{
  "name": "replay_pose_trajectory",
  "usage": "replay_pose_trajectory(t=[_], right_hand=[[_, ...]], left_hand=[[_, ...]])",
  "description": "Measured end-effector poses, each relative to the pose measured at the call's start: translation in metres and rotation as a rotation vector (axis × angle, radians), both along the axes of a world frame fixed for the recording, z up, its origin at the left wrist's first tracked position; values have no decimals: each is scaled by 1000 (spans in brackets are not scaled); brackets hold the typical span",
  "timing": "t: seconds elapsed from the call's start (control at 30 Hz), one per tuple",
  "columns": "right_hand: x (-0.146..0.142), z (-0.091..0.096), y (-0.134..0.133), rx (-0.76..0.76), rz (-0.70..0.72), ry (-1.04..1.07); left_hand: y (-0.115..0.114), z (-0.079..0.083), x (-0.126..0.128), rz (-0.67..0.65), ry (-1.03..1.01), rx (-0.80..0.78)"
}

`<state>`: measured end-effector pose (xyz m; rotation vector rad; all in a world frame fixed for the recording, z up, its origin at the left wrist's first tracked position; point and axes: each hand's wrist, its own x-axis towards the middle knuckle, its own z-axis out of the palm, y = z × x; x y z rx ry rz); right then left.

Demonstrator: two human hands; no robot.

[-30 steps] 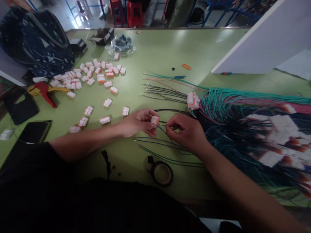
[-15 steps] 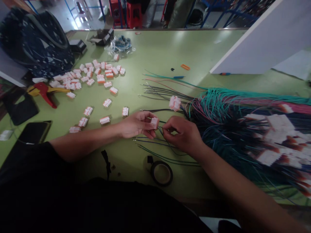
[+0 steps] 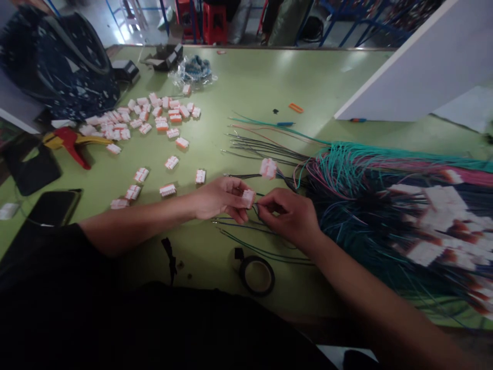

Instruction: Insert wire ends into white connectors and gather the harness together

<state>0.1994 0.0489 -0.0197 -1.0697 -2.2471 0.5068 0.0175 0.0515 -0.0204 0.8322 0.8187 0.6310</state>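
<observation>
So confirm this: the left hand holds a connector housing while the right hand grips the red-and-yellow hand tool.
No: the head view shows the right hand pinching a thin wire; the red-and-yellow hand tool lies on the green table. The left hand does hold a connector housing.

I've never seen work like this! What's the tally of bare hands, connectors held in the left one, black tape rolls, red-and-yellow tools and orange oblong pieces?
Bare hands (left hand, right hand): 2
White-and-orange plastic connector in the left hand: 1
Round black tape roll: 1
Red-and-yellow hand tool: 1
Small orange oblong piece: 1
Total: 6
</observation>
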Motion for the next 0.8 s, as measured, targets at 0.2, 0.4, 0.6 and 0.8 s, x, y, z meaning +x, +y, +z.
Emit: replay_pose_trajectory(t=[0.2,0.4,0.6,0.8], right_hand=[[0,-2,1,-28,33,-23],[-1,-6,0,-2,53,-67],[-1,-5,1,-13,62,-83],[6,9,9,-295,139,18]], left_hand=[[-3,2,3,14,58,-11],[-5,-2,4,27,74,-68],[-2,-9,5,25,-56,-134],[-1,-9,4,2,-33,-62]])
